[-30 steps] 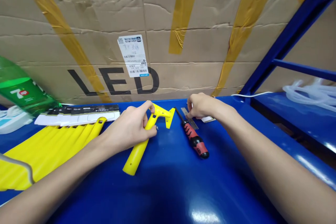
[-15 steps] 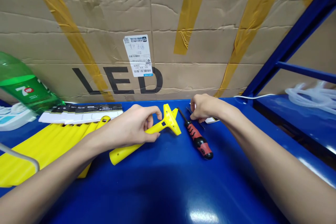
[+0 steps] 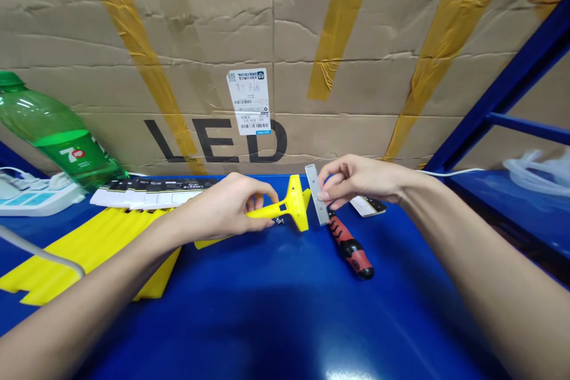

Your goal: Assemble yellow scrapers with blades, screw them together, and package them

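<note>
My left hand (image 3: 234,205) pinches the handle of a yellow plastic scraper (image 3: 294,202), its T-shaped head facing right. Between thumb and fingers of my right hand (image 3: 354,181) is a flat grey metal plate (image 3: 313,187) with small holes, held nearly upright just right of the scraper head, with a slight gap between them. A screwdriver (image 3: 351,246) with a red and black handle lies on the blue table (image 3: 267,320) below my right hand; its shaft is hidden behind the plate. Behind that hand lies a small black and white card (image 3: 369,206).
Several yellow scraper handles (image 3: 89,249) lie side by side at the left, with printed cards (image 3: 151,195) behind them. A green 7up bottle (image 3: 75,148) and a white power strip (image 3: 40,200) stand far left. A big cardboard box (image 3: 294,29) closes off the back; clear tubing (image 3: 538,172) lies far right.
My right hand has lifted the metal plate from the table beside the screwdriver and turned it toward the scraper head. My left hand has raised the scraper slightly. The view has shifted left.
</note>
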Demonstrator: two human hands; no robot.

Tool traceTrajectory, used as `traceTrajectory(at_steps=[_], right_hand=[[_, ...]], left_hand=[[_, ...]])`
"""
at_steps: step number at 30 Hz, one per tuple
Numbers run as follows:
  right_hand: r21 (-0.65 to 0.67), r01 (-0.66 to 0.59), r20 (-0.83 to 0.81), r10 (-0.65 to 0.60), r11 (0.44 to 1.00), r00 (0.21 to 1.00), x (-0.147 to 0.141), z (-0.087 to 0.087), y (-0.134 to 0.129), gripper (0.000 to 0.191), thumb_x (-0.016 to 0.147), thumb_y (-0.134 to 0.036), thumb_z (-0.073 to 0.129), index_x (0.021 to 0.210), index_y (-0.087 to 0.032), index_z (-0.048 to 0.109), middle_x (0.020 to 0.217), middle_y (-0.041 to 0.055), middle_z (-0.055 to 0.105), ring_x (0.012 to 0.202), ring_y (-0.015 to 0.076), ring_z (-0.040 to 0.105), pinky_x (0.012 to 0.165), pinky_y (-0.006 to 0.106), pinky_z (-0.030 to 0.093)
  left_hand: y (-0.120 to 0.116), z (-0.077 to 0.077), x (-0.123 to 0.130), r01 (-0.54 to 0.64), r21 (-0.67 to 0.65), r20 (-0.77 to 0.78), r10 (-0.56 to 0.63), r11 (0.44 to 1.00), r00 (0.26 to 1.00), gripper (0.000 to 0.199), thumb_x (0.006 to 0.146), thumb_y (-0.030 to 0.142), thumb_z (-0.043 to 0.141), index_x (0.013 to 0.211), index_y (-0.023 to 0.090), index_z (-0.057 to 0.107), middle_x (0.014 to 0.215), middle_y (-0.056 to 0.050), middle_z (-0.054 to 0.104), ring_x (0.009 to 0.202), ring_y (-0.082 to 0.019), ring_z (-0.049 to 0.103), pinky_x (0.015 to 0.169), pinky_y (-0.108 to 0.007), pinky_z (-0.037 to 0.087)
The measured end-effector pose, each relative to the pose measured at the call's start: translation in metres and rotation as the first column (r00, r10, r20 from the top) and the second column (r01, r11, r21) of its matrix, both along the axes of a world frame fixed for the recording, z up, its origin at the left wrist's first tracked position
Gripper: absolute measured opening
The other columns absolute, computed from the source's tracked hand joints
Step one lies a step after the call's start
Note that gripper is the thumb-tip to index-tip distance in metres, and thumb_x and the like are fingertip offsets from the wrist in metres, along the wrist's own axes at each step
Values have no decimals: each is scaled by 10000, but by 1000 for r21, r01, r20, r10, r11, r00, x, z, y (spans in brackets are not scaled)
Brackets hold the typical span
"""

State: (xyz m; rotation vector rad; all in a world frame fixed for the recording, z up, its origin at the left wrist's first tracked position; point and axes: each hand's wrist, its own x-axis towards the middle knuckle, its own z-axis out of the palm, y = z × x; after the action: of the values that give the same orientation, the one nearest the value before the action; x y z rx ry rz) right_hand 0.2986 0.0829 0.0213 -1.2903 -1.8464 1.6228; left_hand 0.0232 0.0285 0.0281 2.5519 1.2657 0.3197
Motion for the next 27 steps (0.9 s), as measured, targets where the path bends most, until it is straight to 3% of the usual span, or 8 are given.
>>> traceTrajectory(at_steps=[11,14,17,20,24,27], right_hand=[[-20,-31,-5,31,999,1000,-16,7,-15,223,658,-173,843,609,-205,628,679,-2,710,705,138,708,713,248,625],[38,-13,17,12,999,1000,-17,5,-14,174,687,-123,762,634,-207,619,721,12,733,720,141,708,686,235,600],[154,46,12,-49,987,999,-17,0,-10,224,706,-111,705,594,-206,536,757,35,754,759,149,711,555,186,503],[195,76,-47,-68,978,997,-18,-3,-8,283,717,-130,735,566,-194,504,658,20,711,677,123,676,525,181,448],[47,11,-171,-3,999,985,-20,-4,-9,264,696,-191,850,770,-174,597,664,-1,709,665,120,681,692,237,544],[54,71,-196,-59,996,979,-22,-4,-9,361,721,-240,864,965,-192,602,666,-12,722,631,110,650,598,204,498]], left_hand=[[6,-1,-7,-8,53,6,8,999,1000,280,815,406,762,978,180,730,855,-24,716,760,-180,618,686,-285,424],[7,-1,-9,-24,67,-4,25,997,1000,273,819,398,754,979,177,727,860,-30,718,755,-184,619,682,-291,421],[7,-1,-10,-38,71,-15,40,997,999,275,823,399,748,992,183,728,862,-27,722,749,-180,622,676,-288,421],[8,0,-11,-50,79,-42,54,996,998,273,827,395,740,999,184,731,884,-35,731,769,-188,630,685,-293,422],[8,0,-11,-65,77,-61,70,995,996,269,829,394,735,992,180,730,893,-41,733,775,-194,631,693,-299,423],[9,0,-11,-68,78,-61,72,995,996,301,836,404,734,1035,178,741,908,-49,740,789,-204,639,696,-301,427]])
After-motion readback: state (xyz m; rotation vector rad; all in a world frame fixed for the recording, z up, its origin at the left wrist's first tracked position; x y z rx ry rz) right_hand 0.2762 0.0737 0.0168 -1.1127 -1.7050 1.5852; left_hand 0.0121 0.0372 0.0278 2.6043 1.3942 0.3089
